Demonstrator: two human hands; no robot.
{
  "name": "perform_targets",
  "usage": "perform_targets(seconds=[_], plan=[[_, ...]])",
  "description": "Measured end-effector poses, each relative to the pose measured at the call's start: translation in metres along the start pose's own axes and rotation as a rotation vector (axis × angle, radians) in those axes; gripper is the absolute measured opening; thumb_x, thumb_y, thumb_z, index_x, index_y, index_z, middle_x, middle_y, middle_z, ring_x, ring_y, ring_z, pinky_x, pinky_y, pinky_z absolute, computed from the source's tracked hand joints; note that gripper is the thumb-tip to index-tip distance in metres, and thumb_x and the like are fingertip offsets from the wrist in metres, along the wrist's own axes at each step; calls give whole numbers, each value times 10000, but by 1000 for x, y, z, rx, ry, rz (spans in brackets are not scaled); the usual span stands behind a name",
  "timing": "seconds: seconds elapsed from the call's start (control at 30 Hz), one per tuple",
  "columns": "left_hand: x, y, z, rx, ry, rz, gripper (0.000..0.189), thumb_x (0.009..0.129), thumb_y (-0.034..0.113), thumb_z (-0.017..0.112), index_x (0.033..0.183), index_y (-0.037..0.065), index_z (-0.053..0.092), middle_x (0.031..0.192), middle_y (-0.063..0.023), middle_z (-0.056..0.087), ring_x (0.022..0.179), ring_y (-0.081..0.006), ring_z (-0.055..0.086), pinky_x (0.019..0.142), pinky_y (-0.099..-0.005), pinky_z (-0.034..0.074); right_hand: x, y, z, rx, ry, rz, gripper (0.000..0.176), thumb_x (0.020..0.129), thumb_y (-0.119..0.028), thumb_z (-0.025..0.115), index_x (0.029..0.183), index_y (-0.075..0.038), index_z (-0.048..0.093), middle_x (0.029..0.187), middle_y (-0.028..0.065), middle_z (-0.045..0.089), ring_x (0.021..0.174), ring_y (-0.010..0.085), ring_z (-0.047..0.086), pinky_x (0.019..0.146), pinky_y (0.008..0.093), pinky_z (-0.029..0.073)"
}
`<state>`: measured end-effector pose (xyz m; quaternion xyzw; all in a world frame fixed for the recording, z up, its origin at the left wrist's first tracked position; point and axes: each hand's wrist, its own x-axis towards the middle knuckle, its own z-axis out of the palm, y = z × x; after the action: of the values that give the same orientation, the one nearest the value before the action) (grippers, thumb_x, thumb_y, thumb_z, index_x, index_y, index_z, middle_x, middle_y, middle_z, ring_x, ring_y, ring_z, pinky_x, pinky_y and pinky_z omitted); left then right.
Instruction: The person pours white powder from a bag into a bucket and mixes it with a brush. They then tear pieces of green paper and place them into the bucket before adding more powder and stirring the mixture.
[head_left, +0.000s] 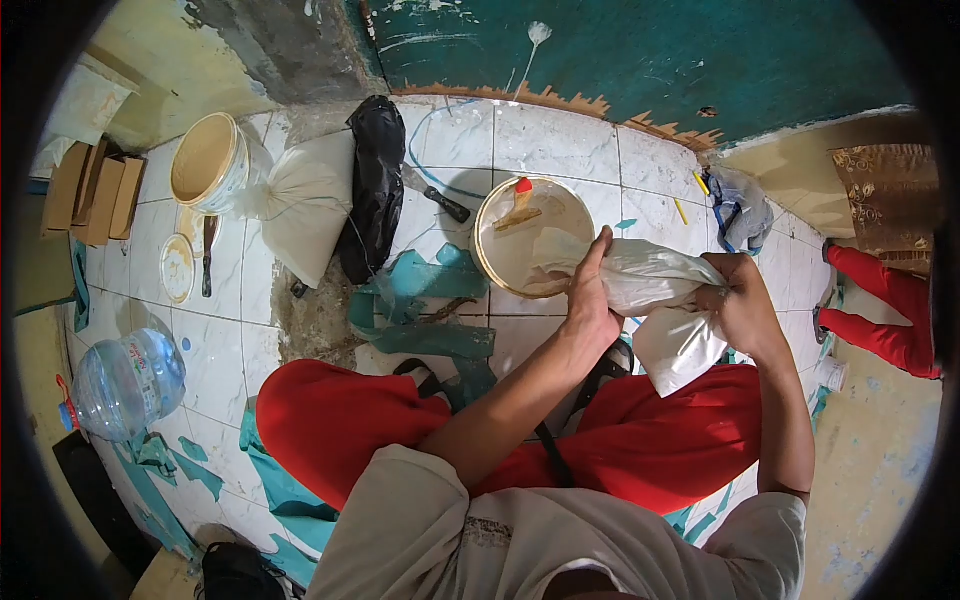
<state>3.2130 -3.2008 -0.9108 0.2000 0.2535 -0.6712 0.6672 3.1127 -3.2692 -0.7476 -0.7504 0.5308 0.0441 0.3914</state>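
At the left edge of the white tiled floor, we see a large clear plastic water bottle lying on its side. Toward the far left corner stands a round white bucket with a tan-smeared inside, just beside a tied white plastic sack and a shiny black plastic bag. Torn teal strips lie nearer the middle of the floor.

Next, between the middle and the far edge, sits a round white bucket with a cream rim, a red-tipped tool inside it. Our left hand supports a crumpled white plastic sack beside that rim, thumb raised along it; its fingers are mostly hidden, so we cannot tell how firmly they grip. The sack spans both hands, its narrow end over the bucket and a fuller fold hanging below our right hand, which is clenched around gathered plastic.

We judge the sack limp and slippery, heavier where it bulges; bunched folds give the surest hold, with a palm beneath the neck. Near the right edge lies a clear plastic bag with blue inside.
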Motion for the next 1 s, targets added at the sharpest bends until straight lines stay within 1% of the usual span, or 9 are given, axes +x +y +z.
perform_targets(seconds=[0.13,0.33,0.47,0.57,0.67,0.73,0.77,0.83,1.0], plan=[[-4,1,7,-15,4,6,339,947,375,612,1137,94,612,1065,-57,672,963,-211,668,841,-404,564,0,-1,1,-24,0,-3,252,698,-39,633,908,95,673,719,169,657,657,217,602,672,348,479],[14,-6,-14,-1,-28,-38,279,972,329,527,1103,98,611,1015,-64,690,895,-229,697,787,-401,586,-1,-6,2,-29,-2,8,253,701,-35,628,914,96,667,730,184,659,660,221,603,674,351,478],[19,-12,-20,-6,-64,9,302,960,351,534,1088,84,599,1052,-99,670,947,-255,669,822,-433,566,0,-5,1,-69,-3,-1,250,705,-35,624,914,95,665,732,179,659,666,215,604,674,352,478],[3,-1,-2,-83,14,-13,298,963,349,499,1077,90,595,1031,-100,665,936,-274,663,839,-453,546,0,-7,5,-89,-7,-10,241,719,-40,621,916,94,661,738,190,655,665,225,601,675,357,478],[1,0,-2,-96,35,-14,293,965,336,493,1095,93,593,1043,-98,670,968,-274,657,884,-463,528,2,-4,9,-119,-7,-8,244,737,-64,631,928,87,654,768,222,660,681,277,623,693,377,484],[1,1,-4,-132,6,1,306,968,339,481,1109,89,588,1062,-99,665,995,-277,649,903,-463,519,1,-6,12,-177,-12,-51,281,732,-114,673,948,63,646,800,246,662,732,352,650,727,408,495],[0,2,-3,-132,7,2,306,968,339,481,1109,89,588,1062,-99,665,995,-277,649,903,-463,519,1,-7,12,-178,-13,-51,281,732,-114,673,948,63,646,800,246,662,732,352,650,727,408,495],[-2,2,-2,-163,6,34,271,953,340,501,1045,101,588,1001,-98,663,952,-276,648,865,-440,525,0,-8,12,-346,-14,-197,364,689,-179,751,965,35,646,824,253,668,805,391,664,754,433,501],[5,-1,-7,-186,14,21,252,970,327,478,1045,107,576,1014,-82,645,947,-255,636,869,-446,515,1,-1,18,-409,-11,-93,485,614,-238,843,986,12,660,883,244,669,854,403,655,777,442,514]])
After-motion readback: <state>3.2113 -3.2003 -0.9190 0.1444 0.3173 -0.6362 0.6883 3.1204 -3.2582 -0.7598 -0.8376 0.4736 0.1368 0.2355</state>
